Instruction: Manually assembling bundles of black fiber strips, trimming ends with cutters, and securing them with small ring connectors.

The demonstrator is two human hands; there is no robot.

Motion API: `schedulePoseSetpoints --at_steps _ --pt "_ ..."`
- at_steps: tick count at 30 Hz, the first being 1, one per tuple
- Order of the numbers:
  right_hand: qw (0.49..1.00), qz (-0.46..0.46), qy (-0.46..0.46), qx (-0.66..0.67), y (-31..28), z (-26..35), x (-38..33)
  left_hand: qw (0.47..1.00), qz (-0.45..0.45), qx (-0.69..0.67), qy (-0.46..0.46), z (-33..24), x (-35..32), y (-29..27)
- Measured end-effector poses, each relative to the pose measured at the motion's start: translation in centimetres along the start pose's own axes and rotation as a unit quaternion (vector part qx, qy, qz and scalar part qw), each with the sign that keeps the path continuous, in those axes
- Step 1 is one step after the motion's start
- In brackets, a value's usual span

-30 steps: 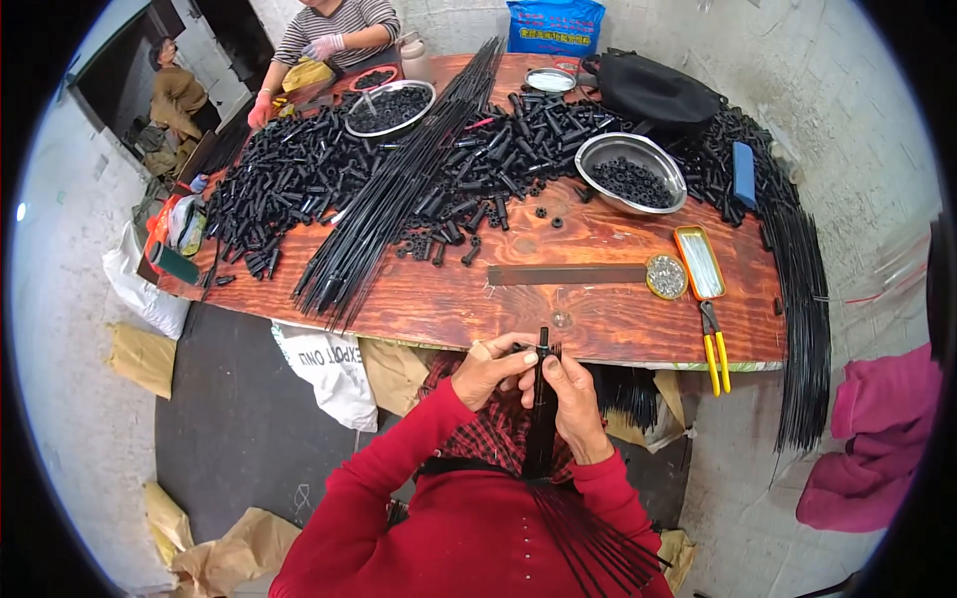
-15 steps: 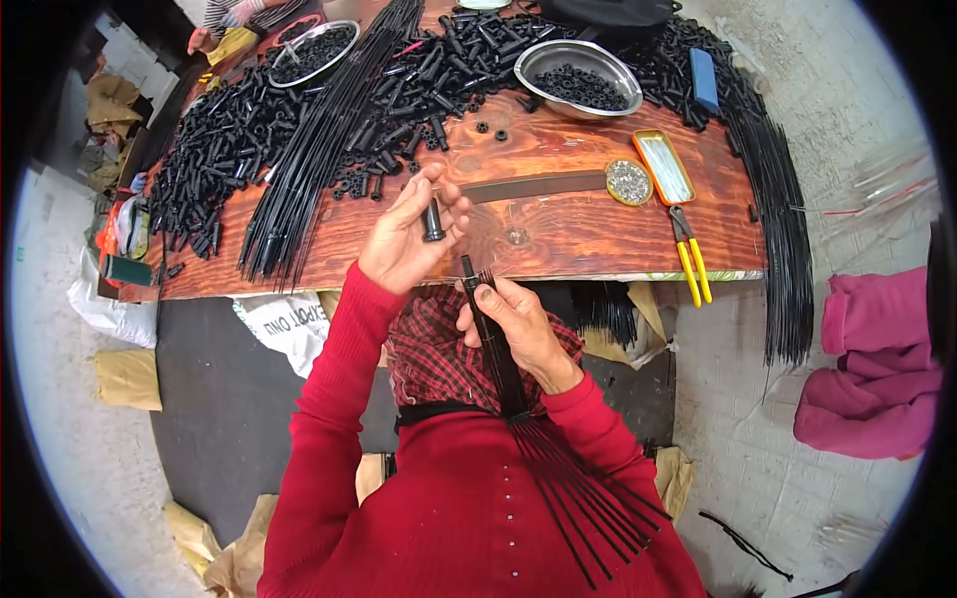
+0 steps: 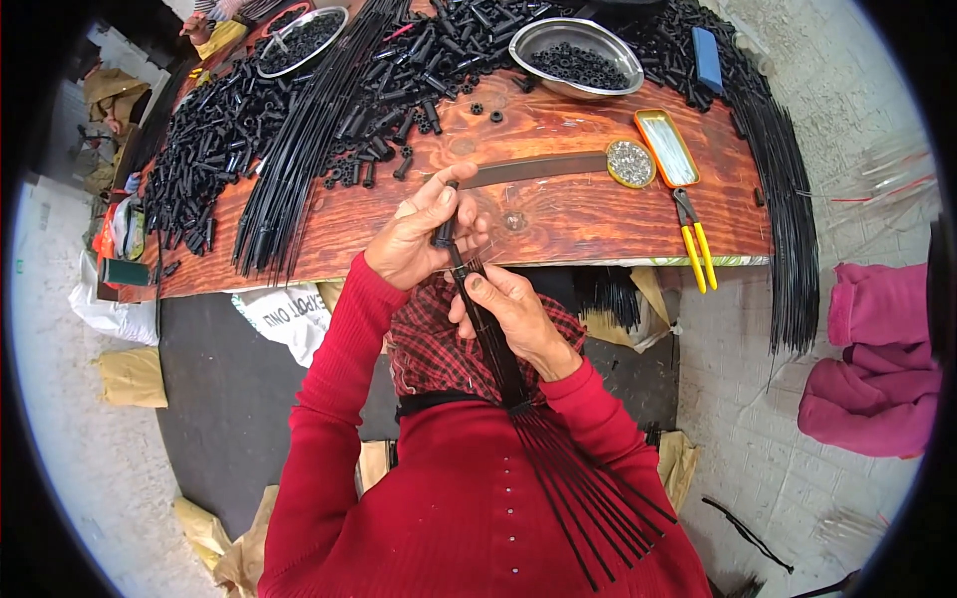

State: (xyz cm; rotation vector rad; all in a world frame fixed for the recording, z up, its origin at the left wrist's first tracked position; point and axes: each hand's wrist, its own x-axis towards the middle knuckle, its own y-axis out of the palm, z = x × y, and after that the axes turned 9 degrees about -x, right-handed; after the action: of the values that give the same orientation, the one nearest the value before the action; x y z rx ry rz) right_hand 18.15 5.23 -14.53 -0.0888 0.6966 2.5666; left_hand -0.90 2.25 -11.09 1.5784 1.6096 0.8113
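Note:
My left hand [image 3: 411, 237] is closed on a short black plastic sleeve [image 3: 446, 232], held over the table's near edge. Below it, my right hand [image 3: 520, 317] grips a slim bundle of black ribs that looks like a folded umbrella frame [image 3: 505, 367]. Its narrow upper end points up at the sleeve and meets its lower end; whether it has gone inside, I cannot tell. The lower ribs fan out over my red sweater. A red checked cloth [image 3: 424, 344] lies on my lap behind the frame.
Black plastic parts [image 3: 214, 149] are heaped across the wooden table [image 3: 598, 234], with long black rods [image 3: 299, 164] over them. Near the right stand a steel bowl [image 3: 628, 88], a round tin of small metal bits [image 3: 631, 164], an orange tray [image 3: 670, 149] and yellow-handled pliers [image 3: 698, 244].
My left hand has lowered and turned the sleeve, bringing it to the frame's upper end, from which it stood apart before. The right hand keeps its grip almost in place.

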Motion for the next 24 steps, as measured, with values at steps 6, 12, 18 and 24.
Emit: schedulePoseSetpoints --at_steps 6,12,18,24 --pt "1.000 -0.004 -0.005 0.012 0.0 0.1 -0.1 0.997 0.064 -0.006 -0.033 -0.5 -0.1 0.8" --pt "1.000 -0.004 0.000 0.008 -0.1 -0.2 0.0 0.996 0.068 -0.041 -0.043 -0.5 -0.7 -0.2" --pt "1.000 -0.013 -0.007 0.010 -0.2 -0.2 -0.1 0.999 0.016 0.043 -0.019 -0.5 -1.5 0.1" --pt "1.000 -0.013 -0.002 0.004 -0.2 -0.1 0.0 0.998 -0.013 0.055 0.003 -0.5 -2.1 -3.2"
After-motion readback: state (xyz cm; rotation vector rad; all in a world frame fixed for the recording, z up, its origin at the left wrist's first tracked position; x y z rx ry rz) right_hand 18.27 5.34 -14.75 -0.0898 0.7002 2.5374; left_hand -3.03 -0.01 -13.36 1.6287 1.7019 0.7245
